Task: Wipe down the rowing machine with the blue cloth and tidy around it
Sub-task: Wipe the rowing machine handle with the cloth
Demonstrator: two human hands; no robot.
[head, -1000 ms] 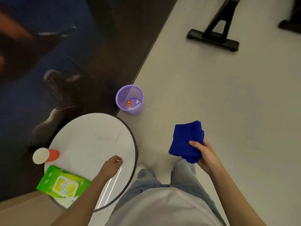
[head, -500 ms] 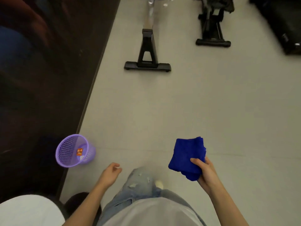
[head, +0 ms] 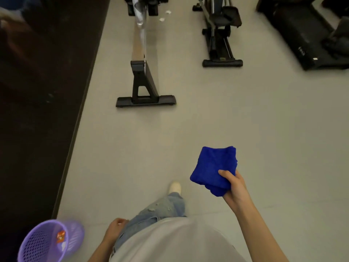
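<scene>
**On the floor point(head: 264, 120) short of the rowing machine point(head: 141, 78), blue cloth point(head: 213, 167) in hand**

Out in front of the body, the right hand point(head: 236, 188) holds the folded blue cloth over the pale floor. The thumb is pressed on top of the cloth and the other fingers are curled underneath its lower corner. The cloth is well apart from the rowing machine, which stands ahead with its black rear foot flat on the floor and its long rail running toward the far edge of the view.

The left hand point(head: 113, 230) hangs beside the hip against the jeans. Its fingers are loosely curled and it seems to hold nothing, though the blur there makes that hard to confirm. A light shoe point(head: 175, 187) is stepped forward.

A purple mesh basket point(head: 34, 244) sits at the near left corner of the floor, against the dark wall point(head: 37, 91), with an orange wrapper point(head: 60, 236) inside. Two white scraps point(head: 162, 19) lie on the floor just beside the rail's far end. To the right stand another exercise machine point(head: 221, 48) and a treadmill point(head: 306, 40).
</scene>
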